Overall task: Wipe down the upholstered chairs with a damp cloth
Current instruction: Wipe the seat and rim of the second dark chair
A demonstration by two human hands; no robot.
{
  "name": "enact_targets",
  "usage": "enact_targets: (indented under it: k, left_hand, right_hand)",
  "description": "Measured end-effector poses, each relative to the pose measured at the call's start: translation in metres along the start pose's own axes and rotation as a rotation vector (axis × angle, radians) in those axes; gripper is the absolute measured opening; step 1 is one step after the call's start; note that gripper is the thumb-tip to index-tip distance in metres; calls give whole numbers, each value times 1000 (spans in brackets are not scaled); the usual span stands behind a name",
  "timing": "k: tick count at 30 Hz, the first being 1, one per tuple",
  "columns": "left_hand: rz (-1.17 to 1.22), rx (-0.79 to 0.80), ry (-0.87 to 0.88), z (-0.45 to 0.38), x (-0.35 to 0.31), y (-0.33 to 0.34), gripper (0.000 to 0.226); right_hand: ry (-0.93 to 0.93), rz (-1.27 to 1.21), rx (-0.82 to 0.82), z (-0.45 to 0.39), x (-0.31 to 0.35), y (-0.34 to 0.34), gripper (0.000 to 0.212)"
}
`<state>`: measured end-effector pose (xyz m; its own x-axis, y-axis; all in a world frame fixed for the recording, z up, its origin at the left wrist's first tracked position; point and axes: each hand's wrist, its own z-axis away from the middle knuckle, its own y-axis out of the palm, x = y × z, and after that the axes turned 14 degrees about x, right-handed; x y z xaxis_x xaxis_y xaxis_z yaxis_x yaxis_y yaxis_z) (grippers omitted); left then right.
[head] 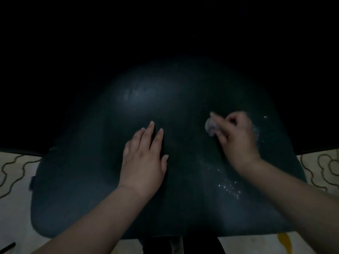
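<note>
A dark upholstered chair seat (102, 180) fills the middle of the head view, seen from above in dim light. My left hand (145, 160) rests flat on the seat's centre with straight fingers. My right hand (236, 138) grips a small bunched pale cloth (211, 125) and presses it onto the seat's right part; the hand is blurred. Shiny wet droplets (229, 187) glint on the seat near my right forearm, and more lie to the right of the hand.
Pale floor with dark wavy lines (11, 173) shows to the left and right of the seat. A yellowish mark (285, 241) lies on the floor at the bottom right. Everything beyond the seat's far edge is black.
</note>
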<state>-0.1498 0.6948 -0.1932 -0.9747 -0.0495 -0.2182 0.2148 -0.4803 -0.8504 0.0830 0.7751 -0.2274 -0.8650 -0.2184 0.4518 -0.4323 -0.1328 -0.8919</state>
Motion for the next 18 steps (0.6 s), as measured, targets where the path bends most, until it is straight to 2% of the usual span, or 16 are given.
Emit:
enact_targets:
  k: [2,3,4,7,9,11,15,18]
  left_hand:
    - [-11,33,-2,-1,-4,-1,69]
    - [-6,59,-6,-1,-5,-2,70]
    - [0,76,-11,0,-7,-1,72]
    - [2,93,-10,2,-11,-3,76]
    - [-3,121,-4,4,-11,-5,77]
    - [-16,123,-1,4,-10,-6,76]
    - [-5,93,17,4,-8,-2,75]
    - [10,59,23,5,-10,4,72]
  right_hand:
    - [163,-108,-1,-25,5,2,19]
    - [191,-138,-64,-28,14,4,20]
    - [165,-189,-44,-23,23,6,21]
    - [-96,-139,179,32,41,15,34]
    - [-135,-124,274,64,30,5,38]
    - [-100,-111,253,64,13,-7,36]
    - [97,-54,83,16,10,2,36]
    - [44,-146,167,32,40,19,36]
